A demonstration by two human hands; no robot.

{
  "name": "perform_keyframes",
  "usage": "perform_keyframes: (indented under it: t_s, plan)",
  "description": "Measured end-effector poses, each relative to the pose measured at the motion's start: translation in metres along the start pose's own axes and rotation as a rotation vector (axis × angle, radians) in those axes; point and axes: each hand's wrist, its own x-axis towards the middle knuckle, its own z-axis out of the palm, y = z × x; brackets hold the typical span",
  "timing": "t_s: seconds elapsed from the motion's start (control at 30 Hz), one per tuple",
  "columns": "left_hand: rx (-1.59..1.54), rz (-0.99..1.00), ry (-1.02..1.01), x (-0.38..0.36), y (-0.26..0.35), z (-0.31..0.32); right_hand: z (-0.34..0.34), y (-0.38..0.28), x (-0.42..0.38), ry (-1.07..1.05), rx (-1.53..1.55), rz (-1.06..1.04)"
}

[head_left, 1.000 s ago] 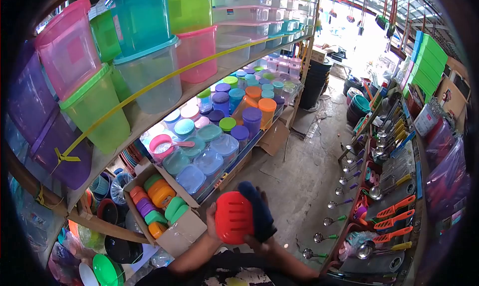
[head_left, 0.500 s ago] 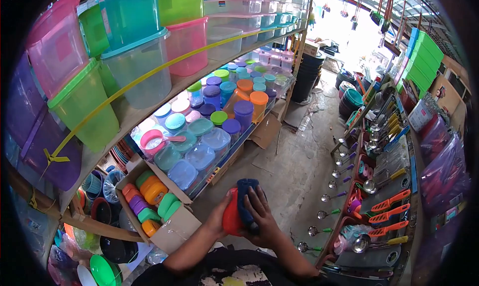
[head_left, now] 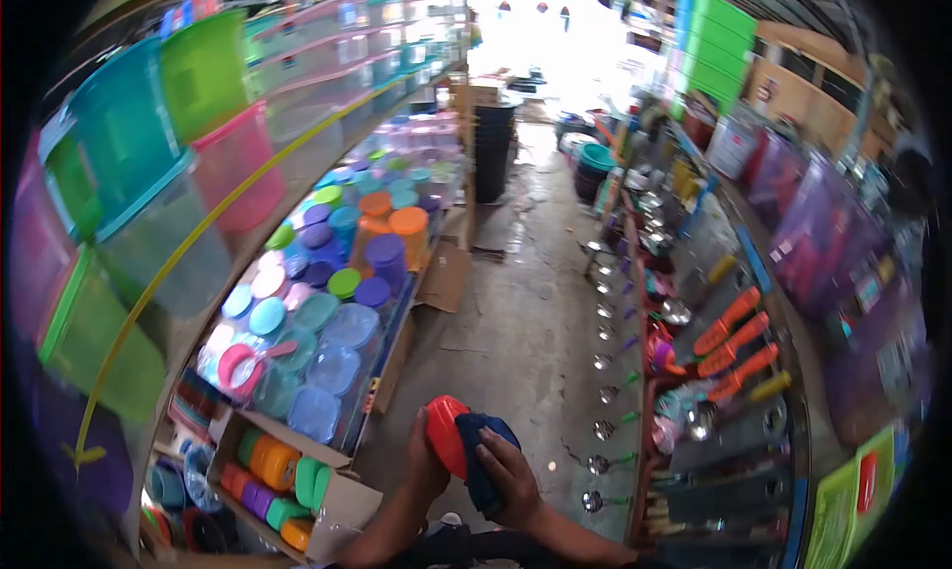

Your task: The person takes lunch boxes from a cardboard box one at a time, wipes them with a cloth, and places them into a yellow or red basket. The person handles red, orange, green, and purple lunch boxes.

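Note:
Low in the middle of the head view, a red rounded object [head_left: 446, 432] is gripped by my left hand [head_left: 424, 462], whose fingers curl round its left side. My right hand [head_left: 511, 478] presses a dark blue cloth [head_left: 484, 470] against the right side of the red object. The cloth covers part of the red surface. Both hands are in front of my body, above the concrete floor. The fingertips of my left hand are largely hidden behind the red object.
Lidded plastic containers [head_left: 334, 369] fill a display on the left, below a shelf of large bins [head_left: 149, 242]. An open carton [head_left: 342, 505] holds colourful items. Ladles [head_left: 607, 394] and orange-handled utensils [head_left: 732, 343] line the right rack. Black bins [head_left: 491, 152] stand ahead beside the aisle.
The view has turned to the right and tilted up. The red object has tilted in my left hand, and the cloth with my right hand now sits lower on its right side.

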Motion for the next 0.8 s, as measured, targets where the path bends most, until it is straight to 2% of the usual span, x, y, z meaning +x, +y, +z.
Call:
perform_keyframes:
  t_s: [0.03,0.1,0.13,0.2,0.33,0.4,0.6,0.67,0.7,0.8]
  plan:
    - [0.016,-0.048,-0.039,0.0,-0.009,-0.007,-0.002,-0.01,-0.006,0.059,-0.006,0.074]
    - [0.158,0.094,-0.005,0.009,-0.027,-0.02,-0.009,-0.031,-0.012,0.168,-0.063,0.157]
    - [0.17,0.05,-0.061,0.007,-0.027,-0.015,-0.015,-0.043,-0.014,0.222,-0.153,0.196]
    - [0.37,0.112,-0.3,-0.004,-0.026,0.004,-0.031,-0.07,-0.022,0.312,-0.303,0.256]
    - [0.42,0.042,-0.543,-0.029,-0.033,0.043,-0.067,-0.126,-0.039,0.356,-0.602,0.429]
    - [0.419,0.083,-0.661,-0.039,-0.041,0.061,-0.089,-0.158,-0.043,0.387,-0.74,0.501]
    - [0.433,0.043,-1.078,-0.073,-0.043,0.162,-0.177,-0.282,-0.017,0.292,-0.968,0.642]
    - [0.442,0.099,-1.251,-0.082,-0.045,0.212,-0.209,-0.323,0.0,0.191,-1.077,0.797]
    - [0.424,0.16,-1.319,-0.087,-0.046,0.241,-0.228,-0.334,0.004,0.201,-1.099,0.811]
    - [0.368,0.215,-1.44,-0.114,-0.051,0.325,-0.293,-0.35,0.008,0.254,-1.207,0.675]
